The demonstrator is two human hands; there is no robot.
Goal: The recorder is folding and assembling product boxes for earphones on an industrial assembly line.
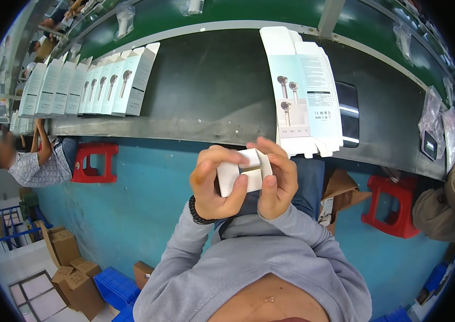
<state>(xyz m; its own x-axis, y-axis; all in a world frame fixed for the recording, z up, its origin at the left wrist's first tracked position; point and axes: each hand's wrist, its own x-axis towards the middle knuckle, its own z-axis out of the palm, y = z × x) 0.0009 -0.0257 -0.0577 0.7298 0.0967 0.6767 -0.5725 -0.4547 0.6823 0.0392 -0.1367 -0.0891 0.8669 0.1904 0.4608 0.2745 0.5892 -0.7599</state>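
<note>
Just off the near edge of the workbench, I hold a small white folding carton (227,179) between both hands. One end faces up, with white flaps around a partly uncovered opening. My left hand (210,180) grips the carton's left side, its thumb against a near flap and its fingers over the far side. On the opposite side, my right hand (280,188) is closed around the carton, the thumb on the near right corner. The carton's underside and the palms are hidden. Beyond my right hand lies a stack of flattened printed cartons (317,107) showing earphone pictures.
Several erected cartons (128,88) stand in rows at the bench's far left. A dark phone (350,121) lies beside the flat stack; another device (428,145) sits farther right. Red stools (94,170) stand by the bench. A seated person (39,161) is at left; brown boxes (80,282) are lower left.
</note>
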